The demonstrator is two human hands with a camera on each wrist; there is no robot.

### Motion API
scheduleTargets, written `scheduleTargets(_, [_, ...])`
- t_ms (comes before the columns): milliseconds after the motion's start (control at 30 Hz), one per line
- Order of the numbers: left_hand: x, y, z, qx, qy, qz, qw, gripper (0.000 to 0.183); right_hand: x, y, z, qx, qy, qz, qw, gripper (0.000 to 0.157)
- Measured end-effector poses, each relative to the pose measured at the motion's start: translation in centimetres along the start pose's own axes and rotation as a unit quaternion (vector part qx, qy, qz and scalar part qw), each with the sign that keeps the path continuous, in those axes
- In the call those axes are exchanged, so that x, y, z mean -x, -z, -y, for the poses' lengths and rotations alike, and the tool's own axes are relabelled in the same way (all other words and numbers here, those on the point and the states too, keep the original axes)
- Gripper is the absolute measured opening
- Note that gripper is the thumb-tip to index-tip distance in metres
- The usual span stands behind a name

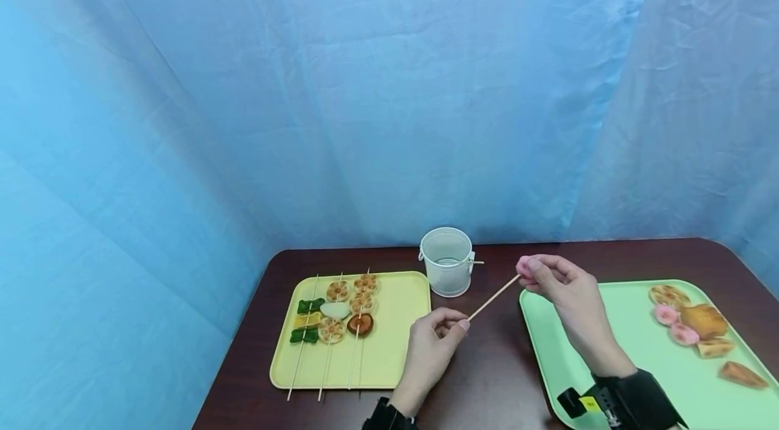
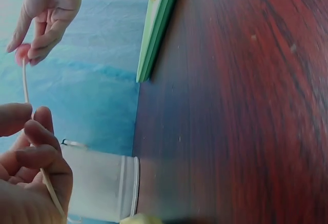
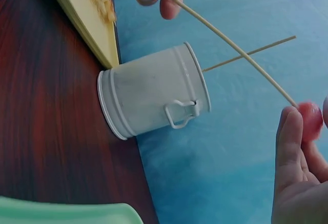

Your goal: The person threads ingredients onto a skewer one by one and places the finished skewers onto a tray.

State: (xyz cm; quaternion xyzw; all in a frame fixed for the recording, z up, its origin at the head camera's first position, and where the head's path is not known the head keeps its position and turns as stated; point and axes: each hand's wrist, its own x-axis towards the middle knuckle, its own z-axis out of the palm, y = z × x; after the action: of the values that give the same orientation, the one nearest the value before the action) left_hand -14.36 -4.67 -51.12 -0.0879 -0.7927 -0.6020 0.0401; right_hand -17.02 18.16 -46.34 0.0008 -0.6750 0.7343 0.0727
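Note:
My left hand [image 1: 429,349] pinches a thin wooden skewer [image 1: 494,297] that slants up to the right. At its far tip, my right hand [image 1: 569,301] holds a small round pink food piece [image 1: 525,266] between thumb and fingers. In the right wrist view the skewer's tip meets the pink piece [image 3: 309,121]. The left wrist view shows the skewer's lower end [image 2: 51,193] running back along the left palm. Both hands are raised over the table, the right one above the near-left side of a green tray [image 1: 584,349].
A yellow tray [image 1: 402,349] at left bears three loaded skewers with green, yellow, white and brown pieces. Behind the hands stands a white bucket [image 1: 447,274] with a skewer in it. On the green tray's right lie pink pieces [image 1: 684,334], a tan chunk [image 1: 704,320] and several others.

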Motion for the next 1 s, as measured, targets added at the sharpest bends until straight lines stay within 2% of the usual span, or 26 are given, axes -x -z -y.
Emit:
scheduleTargets(133, [0.0,-0.7,-0.1,0.027,0.023,0.005,0.9994,0.008,0.1,-0.2,-0.4,-0.021,-0.007,0.025,0.999,0.046])
scheduleTargets(267, [-0.1,-1.2,-0.6,0.057,0.041,0.021,0.9973,0.008,0.3,-0.5,-0.6,-0.009,-0.023,0.031,0.999,0.048])
scheduleTargets(567, [-0.6,-2.4,-1.0,0.145,0.104,0.022,0.9838,0.011,0.7,-1.6,-1.8,0.012,-0.023,0.050,0.998,0.045])
scheduleTargets(1000, [-0.5,-3.2,-1.4,0.140,0.127,0.005,0.9821,0.012,1.5,-2.4,-2.6,0.061,-0.050,0.059,0.995,0.048])
